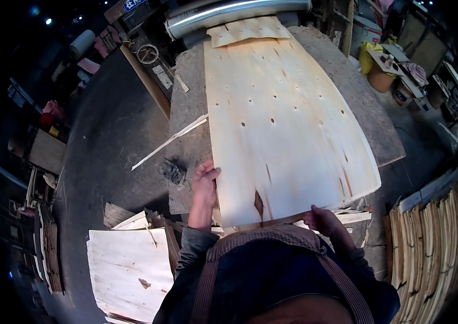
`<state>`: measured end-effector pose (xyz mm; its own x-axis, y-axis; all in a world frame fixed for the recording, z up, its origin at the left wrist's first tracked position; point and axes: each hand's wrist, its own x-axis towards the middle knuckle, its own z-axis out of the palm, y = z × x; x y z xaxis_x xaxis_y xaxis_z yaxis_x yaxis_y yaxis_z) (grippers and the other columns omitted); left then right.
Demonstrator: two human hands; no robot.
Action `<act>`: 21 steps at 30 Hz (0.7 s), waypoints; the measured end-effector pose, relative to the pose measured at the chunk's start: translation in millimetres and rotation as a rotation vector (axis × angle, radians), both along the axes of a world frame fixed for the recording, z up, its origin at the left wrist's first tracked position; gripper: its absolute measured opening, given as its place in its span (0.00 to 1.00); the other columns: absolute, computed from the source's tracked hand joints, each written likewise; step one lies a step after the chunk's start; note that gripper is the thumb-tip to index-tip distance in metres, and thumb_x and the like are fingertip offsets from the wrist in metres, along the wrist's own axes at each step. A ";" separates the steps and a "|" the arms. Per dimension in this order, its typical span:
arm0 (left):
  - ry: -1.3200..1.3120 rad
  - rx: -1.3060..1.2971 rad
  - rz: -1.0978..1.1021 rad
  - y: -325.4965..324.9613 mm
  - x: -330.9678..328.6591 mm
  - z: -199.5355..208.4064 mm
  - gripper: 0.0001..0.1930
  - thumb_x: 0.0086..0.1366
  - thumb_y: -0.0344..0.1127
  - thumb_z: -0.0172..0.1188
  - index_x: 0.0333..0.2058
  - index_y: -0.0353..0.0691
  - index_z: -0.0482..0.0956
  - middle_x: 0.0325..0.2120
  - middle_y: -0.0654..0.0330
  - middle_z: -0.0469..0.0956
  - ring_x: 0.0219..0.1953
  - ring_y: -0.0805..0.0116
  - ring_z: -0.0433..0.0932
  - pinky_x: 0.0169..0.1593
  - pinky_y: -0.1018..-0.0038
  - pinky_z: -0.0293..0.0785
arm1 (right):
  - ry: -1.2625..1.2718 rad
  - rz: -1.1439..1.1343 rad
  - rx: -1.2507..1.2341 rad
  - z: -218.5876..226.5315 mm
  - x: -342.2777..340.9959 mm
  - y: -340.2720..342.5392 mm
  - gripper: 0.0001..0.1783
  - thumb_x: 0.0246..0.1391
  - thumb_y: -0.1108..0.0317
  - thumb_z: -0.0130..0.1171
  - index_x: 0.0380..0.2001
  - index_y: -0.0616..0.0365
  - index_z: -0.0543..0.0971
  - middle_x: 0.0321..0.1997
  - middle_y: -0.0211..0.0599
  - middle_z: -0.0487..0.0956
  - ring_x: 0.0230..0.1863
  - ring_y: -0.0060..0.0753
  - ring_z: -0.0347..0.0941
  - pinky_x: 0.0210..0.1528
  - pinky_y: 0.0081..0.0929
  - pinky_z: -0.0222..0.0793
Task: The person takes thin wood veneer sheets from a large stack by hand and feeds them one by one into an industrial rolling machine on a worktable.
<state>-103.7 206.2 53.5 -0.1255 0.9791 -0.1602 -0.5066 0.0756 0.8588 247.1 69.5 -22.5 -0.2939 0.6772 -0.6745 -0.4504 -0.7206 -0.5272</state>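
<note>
A long pale wood veneer sheet (288, 156) with dark knots and brown splits stretches away from my body over a worktable (186, 124). My left hand (204, 179) grips its left edge near the close corner, thumb on top. At the near edge, right of the middle, my right hand (322, 219) is closed on the sheet, its thumb over the rim and the other fingers mostly hidden. A smaller veneer piece (248, 29) lies across the sheet's far end, by a shiny metal roller (240, 19).
Stacked veneer sheets (129, 270) sit low on the left. More upright veneer (437, 254) stands at the right. A thin wood strip (169, 141) juts past the table's left side, near a dark crumpled rag (173, 170). Beyond are a handwheel (147, 53) and a bucket (380, 80).
</note>
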 end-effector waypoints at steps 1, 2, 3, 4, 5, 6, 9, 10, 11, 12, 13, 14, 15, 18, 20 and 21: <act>0.003 -0.007 0.000 1.1 -0.7 -0.2 0.12 0.50 0.14 0.44 0.34 0.31 0.70 0.32 0.53 0.75 0.34 0.64 0.76 0.39 0.71 0.75 | -0.005 -0.077 0.021 5.3 -2.4 -1.9 0.22 0.53 0.54 0.50 0.35 0.66 0.73 0.32 0.43 0.77 0.33 0.34 0.75 0.36 0.26 0.72; 0.006 -0.014 0.001 2.6 -2.8 -0.6 0.13 0.50 0.14 0.44 0.34 0.31 0.70 0.32 0.53 0.75 0.34 0.64 0.76 0.39 0.71 0.75 | -0.001 -0.112 0.037 5.8 -3.4 -1.6 0.21 0.53 0.55 0.50 0.36 0.67 0.72 0.33 0.44 0.77 0.34 0.34 0.75 0.36 0.26 0.72; 0.007 -0.021 0.003 4.5 -5.4 -1.4 0.13 0.51 0.14 0.44 0.35 0.31 0.70 0.33 0.53 0.75 0.34 0.64 0.76 0.39 0.71 0.75 | 0.001 -0.146 0.055 6.0 -3.7 -0.6 0.20 0.53 0.57 0.50 0.36 0.68 0.72 0.33 0.45 0.77 0.34 0.35 0.75 0.36 0.26 0.72; 0.019 -0.037 0.003 7.7 -11.7 -9.5 0.13 0.51 0.15 0.44 0.35 0.31 0.70 0.33 0.52 0.75 0.34 0.64 0.76 0.39 0.71 0.75 | 0.009 -0.178 0.069 6.1 -4.7 0.0 0.20 0.53 0.58 0.51 0.36 0.68 0.72 0.33 0.45 0.77 0.34 0.35 0.75 0.36 0.26 0.72; 0.036 -0.051 0.002 13.5 -20.1 -22.7 0.13 0.51 0.15 0.44 0.36 0.31 0.70 0.33 0.52 0.75 0.34 0.64 0.76 0.39 0.71 0.75 | 0.001 -0.175 0.087 8.4 -8.3 2.8 0.19 0.54 0.59 0.50 0.35 0.69 0.72 0.33 0.46 0.77 0.34 0.35 0.75 0.36 0.26 0.73; 0.052 -0.066 0.002 16.8 -25.3 -34.1 0.13 0.51 0.16 0.45 0.36 0.32 0.70 0.33 0.52 0.75 0.34 0.64 0.76 0.38 0.71 0.75 | -0.007 -0.170 0.105 13.0 -12.1 7.9 0.19 0.54 0.60 0.50 0.35 0.69 0.72 0.33 0.46 0.77 0.33 0.35 0.75 0.35 0.26 0.73; 0.167 -0.173 -0.034 17.6 -24.4 -42.6 0.15 0.52 0.20 0.49 0.41 0.32 0.70 0.34 0.52 0.75 0.34 0.64 0.76 0.38 0.69 0.74 | 0.006 -0.168 0.137 3.8 -14.1 33.9 0.17 0.53 0.62 0.51 0.32 0.70 0.72 0.30 0.46 0.77 0.29 0.35 0.75 0.32 0.25 0.73; 0.285 -0.173 0.002 17.7 -25.6 -55.1 0.17 0.52 0.22 0.50 0.43 0.32 0.69 0.35 0.52 0.75 0.35 0.63 0.75 0.38 0.69 0.73 | 0.020 -0.164 0.143 -1.7 -13.9 45.7 0.16 0.53 0.62 0.52 0.31 0.70 0.73 0.28 0.46 0.77 0.28 0.34 0.75 0.30 0.24 0.74; 0.402 -0.170 0.037 18.5 -25.7 -72.1 0.19 0.52 0.24 0.52 0.45 0.31 0.68 0.36 0.51 0.74 0.36 0.63 0.75 0.39 0.68 0.73 | 0.000 -0.163 0.170 -1.1 -14.8 59.0 0.16 0.53 0.63 0.51 0.31 0.70 0.73 0.28 0.46 0.77 0.27 0.34 0.75 0.31 0.24 0.74; 0.518 -0.168 0.074 17.1 -26.6 -86.9 0.21 0.52 0.26 0.54 0.47 0.31 0.67 0.38 0.50 0.74 0.37 0.62 0.74 0.39 0.67 0.72 | -0.021 -0.160 0.196 1.8 -16.9 75.1 0.16 0.54 0.63 0.51 0.31 0.70 0.73 0.28 0.46 0.77 0.27 0.34 0.75 0.31 0.24 0.73; 0.723 -0.159 0.046 10.6 -22.8 -89.5 0.20 0.51 0.27 0.54 0.45 0.32 0.68 0.36 0.50 0.74 0.36 0.58 0.74 0.40 0.67 0.72 | -0.043 -0.157 0.216 2.9 -17.7 90.7 0.16 0.54 0.63 0.50 0.30 0.70 0.73 0.27 0.46 0.77 0.26 0.34 0.75 0.31 0.24 0.73; 0.933 -0.146 0.014 4.2 -15.8 -88.6 0.19 0.51 0.29 0.55 0.43 0.33 0.69 0.34 0.50 0.75 0.35 0.54 0.74 0.40 0.67 0.72 | -0.044 -0.154 0.225 -3.1 -16.6 107.6 0.16 0.54 0.63 0.50 0.31 0.70 0.72 0.27 0.45 0.77 0.27 0.34 0.75 0.32 0.24 0.73; 1.142 -0.132 -0.019 -1.9 -8.9 -89.7 0.18 0.50 0.31 0.56 0.42 0.34 0.70 0.33 0.50 0.75 0.33 0.50 0.74 0.40 0.67 0.71 | -0.046 -0.151 0.233 -14.2 -15.8 126.9 0.16 0.55 0.63 0.49 0.31 0.70 0.72 0.27 0.45 0.77 0.27 0.34 0.75 0.32 0.24 0.73; 1.305 -0.088 -0.117 -15.2 0.9 -128.8 0.25 0.48 0.38 0.58 0.46 0.37 0.66 0.39 0.45 0.71 0.41 0.45 0.70 0.49 0.62 0.65 | -0.038 -0.206 0.254 -26.2 -25.9 180.5 0.15 0.55 0.64 0.48 0.33 0.69 0.70 0.28 0.44 0.76 0.30 0.35 0.74 0.35 0.26 0.73; 1.542 -0.084 -0.205 -15.3 7.1 -141.4 0.28 0.48 0.40 0.59 0.48 0.36 0.64 0.44 0.44 0.68 0.47 0.45 0.65 0.53 0.59 0.58 | -0.023 -0.260 0.259 -28.3 -34.7 215.7 0.14 0.55 0.65 0.48 0.33 0.69 0.69 0.29 0.45 0.75 0.32 0.36 0.74 0.37 0.28 0.73; 1.661 -0.082 -0.254 -15.2 7.2 -146.6 0.29 0.47 0.41 0.59 0.48 0.36 0.63 0.46 0.44 0.66 0.50 0.45 0.62 0.55 0.58 0.55 | -0.011 -0.282 0.259 -29.2 -37.8 232.9 0.13 0.55 0.65 0.48 0.33 0.69 0.68 0.30 0.46 0.75 0.33 0.37 0.74 0.37 0.28 0.74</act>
<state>-96.5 191.1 -93.1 -0.0505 0.9960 -0.0734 0.9119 0.0759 0.4033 209.2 302.4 -51.7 -0.0653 0.8787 -0.4729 -0.6052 -0.4117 -0.6814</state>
